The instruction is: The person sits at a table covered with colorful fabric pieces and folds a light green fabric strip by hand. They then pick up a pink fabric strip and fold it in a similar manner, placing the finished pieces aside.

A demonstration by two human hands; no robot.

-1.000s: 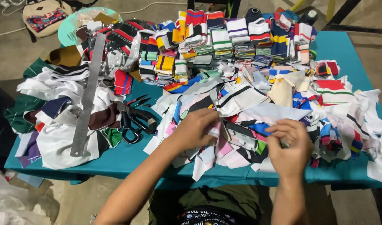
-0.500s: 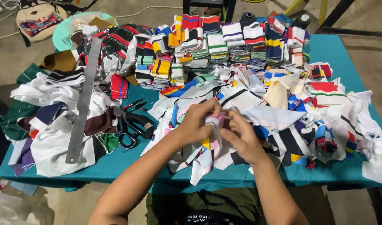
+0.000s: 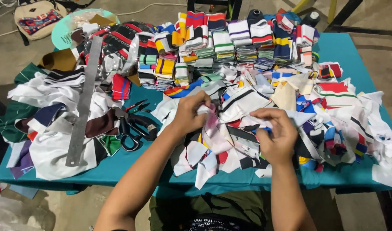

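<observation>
My left hand [image 3: 190,114] grips a bunch of white and pink fabric scraps [image 3: 213,128] at the near middle of a teal table [image 3: 119,169]. My right hand [image 3: 276,136] sits a little to the right, fingers closed on a white scrap in the loose heap of striped cloth cuttings [image 3: 332,115]. Both hands rest on this heap.
Black-handled scissors [image 3: 134,128] lie just left of my left hand. A long metal ruler [image 3: 84,102] lies across a pile of white and dark cloth [image 3: 46,128] at the left. Folded striped ribbing stacks [image 3: 230,42] line the far edge. A bag [image 3: 35,17] lies on the floor.
My right hand has come away from my left and moved right onto the heap. The left hand still holds its scraps.
</observation>
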